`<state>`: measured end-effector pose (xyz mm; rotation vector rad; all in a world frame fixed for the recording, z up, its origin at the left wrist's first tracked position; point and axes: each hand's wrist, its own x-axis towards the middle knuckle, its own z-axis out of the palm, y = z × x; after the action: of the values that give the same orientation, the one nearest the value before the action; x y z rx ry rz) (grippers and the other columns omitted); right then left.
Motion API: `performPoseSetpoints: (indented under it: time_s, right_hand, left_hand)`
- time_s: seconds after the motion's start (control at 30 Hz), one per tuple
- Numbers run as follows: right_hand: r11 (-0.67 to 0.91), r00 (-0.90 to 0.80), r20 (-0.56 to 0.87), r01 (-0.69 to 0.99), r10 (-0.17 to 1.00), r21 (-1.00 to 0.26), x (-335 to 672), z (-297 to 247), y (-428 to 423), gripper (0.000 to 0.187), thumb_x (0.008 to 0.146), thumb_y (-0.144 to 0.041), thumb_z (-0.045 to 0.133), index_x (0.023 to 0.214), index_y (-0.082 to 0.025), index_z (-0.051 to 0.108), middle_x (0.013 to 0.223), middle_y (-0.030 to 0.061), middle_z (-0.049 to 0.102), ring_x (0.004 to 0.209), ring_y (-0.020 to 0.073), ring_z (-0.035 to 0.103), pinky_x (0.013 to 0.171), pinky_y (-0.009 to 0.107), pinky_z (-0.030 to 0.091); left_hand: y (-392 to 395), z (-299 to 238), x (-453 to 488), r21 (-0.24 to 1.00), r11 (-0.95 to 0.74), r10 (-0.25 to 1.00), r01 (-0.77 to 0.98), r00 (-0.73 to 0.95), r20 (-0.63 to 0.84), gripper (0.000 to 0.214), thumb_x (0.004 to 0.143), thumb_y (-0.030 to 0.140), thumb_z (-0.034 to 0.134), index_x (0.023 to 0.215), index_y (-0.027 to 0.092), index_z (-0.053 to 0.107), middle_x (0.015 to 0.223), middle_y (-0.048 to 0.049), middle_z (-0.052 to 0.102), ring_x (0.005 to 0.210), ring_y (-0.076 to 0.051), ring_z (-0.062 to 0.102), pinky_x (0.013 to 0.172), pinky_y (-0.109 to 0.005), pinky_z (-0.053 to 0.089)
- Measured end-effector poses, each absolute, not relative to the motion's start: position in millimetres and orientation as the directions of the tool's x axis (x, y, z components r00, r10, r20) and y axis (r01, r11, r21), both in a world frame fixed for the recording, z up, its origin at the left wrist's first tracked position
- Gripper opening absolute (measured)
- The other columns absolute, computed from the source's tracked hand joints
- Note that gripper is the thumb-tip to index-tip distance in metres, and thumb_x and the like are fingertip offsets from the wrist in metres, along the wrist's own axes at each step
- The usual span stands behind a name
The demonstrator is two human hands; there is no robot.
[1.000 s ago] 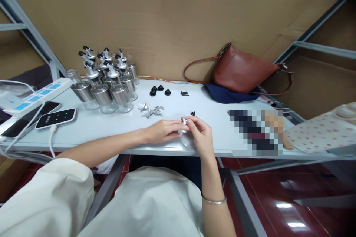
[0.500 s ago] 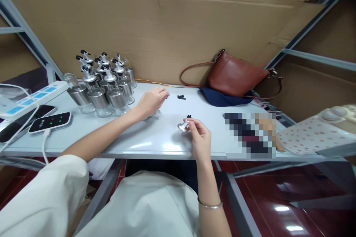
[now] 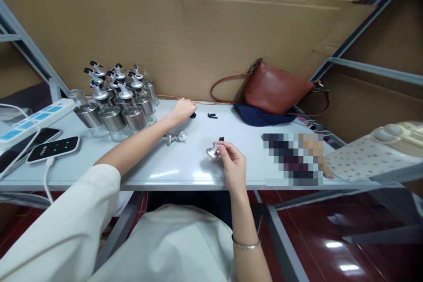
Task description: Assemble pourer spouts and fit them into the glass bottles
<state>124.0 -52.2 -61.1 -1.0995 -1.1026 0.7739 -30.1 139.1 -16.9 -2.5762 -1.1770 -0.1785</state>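
My right hand (image 3: 232,162) pinches a small silver spout cap (image 3: 212,152) just above the white table (image 3: 172,163), near its front edge. A tiny black part (image 3: 221,139) lies just beyond it. My left hand (image 3: 181,110) is stretched far forward, its fingers curled down over the small black caps (image 3: 193,115) at the back of the table; whether it holds one is hidden. Two more silver spout pieces (image 3: 174,138) lie between my arms. A cluster of glass-and-steel dispenser bottles (image 3: 115,105) stands at the back left.
A brown leather bag (image 3: 277,90) rests on blue cloth (image 3: 261,116) at the back right. A small black clip (image 3: 212,116) lies nearby. At the left are a power strip (image 3: 36,116), a phone and a black device with green lights (image 3: 53,148). Cardboard walls the back.
My left hand left the silver cap and reached forward to the black caps at the back. My right hand stayed put, keeping the silver cap.
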Motion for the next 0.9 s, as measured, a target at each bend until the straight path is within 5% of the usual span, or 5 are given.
performPoseSetpoints:
  time_s: [0.37, 0.43, 0.53, 0.63, 0.9]
  right_hand:
    - [0.288, 0.380, 0.281, 0.038, 0.881, -0.957, 126, -65, -51, 0.026, 0.080, -0.042, 0.062, 0.087, -0.019, 0.070, 0.074, 0.0017, 0.065, 0.069, 0.0156, 0.058, 0.067, 0.029, 0.046]
    - [0.290, 0.412, 0.258, -0.016, 0.874, -0.957, 126, -67, -50, 0.028, 0.080, -0.044, 0.062, 0.086, -0.018, 0.068, 0.070, 0.0005, 0.062, 0.066, 0.0143, 0.056, 0.065, 0.027, 0.045]
    - [0.314, 0.480, 0.235, -0.091, 0.845, -0.945, 125, -67, -48, 0.031, 0.078, -0.047, 0.061, 0.084, -0.017, 0.064, 0.065, -0.0015, 0.057, 0.059, 0.0118, 0.051, 0.059, 0.025, 0.043]
    - [0.337, 0.526, 0.234, -0.107, 0.817, -0.935, 124, -67, -47, 0.032, 0.078, -0.049, 0.061, 0.083, -0.017, 0.061, 0.065, -0.0025, 0.055, 0.056, 0.0104, 0.048, 0.056, 0.025, 0.042]
    - [0.347, 0.443, 0.274, -0.090, 0.854, -0.934, 123, -66, -49, 0.024, 0.080, -0.042, 0.062, 0.086, -0.018, 0.061, 0.068, -0.0011, 0.060, 0.058, 0.0126, 0.056, 0.062, 0.029, 0.047]
  left_hand:
    - [115, 0, -36, -0.086, -0.577, 0.757, 0.812, 0.572, 0.315, 0.023, 0.094, 0.011, 0.032, 0.099, 0.007, 0.054, 0.102, -0.0162, 0.062, 0.083, -0.020, 0.060, 0.074, -0.031, 0.036]
    - [94, 9, -37, 0.040, -0.597, 0.762, 0.801, 0.551, 0.340, 0.025, 0.097, 0.019, 0.027, 0.099, 0.011, 0.050, 0.098, -0.0118, 0.061, 0.077, -0.018, 0.057, 0.068, -0.029, 0.037]
    - [52, 14, -37, 0.467, -0.617, 0.784, 0.634, 0.543, 0.300, 0.019, 0.097, 0.025, 0.030, 0.088, 0.017, 0.044, 0.075, -0.0018, 0.055, 0.063, -0.014, 0.048, 0.061, -0.027, 0.036]
    - [12, 5, -40, 0.741, -0.503, 0.789, 0.445, 0.586, 0.185, 0.020, 0.097, 0.029, 0.030, 0.080, 0.020, 0.037, 0.059, 0.0054, 0.043, 0.054, -0.012, 0.040, 0.057, -0.025, 0.035]
    - [-11, -48, -40, 0.989, -0.072, 0.838, 0.132, 0.546, -0.012, 0.026, 0.096, 0.041, 0.033, 0.079, 0.021, 0.033, 0.050, 0.0102, 0.036, 0.040, -0.006, 0.033, 0.043, -0.018, 0.024]
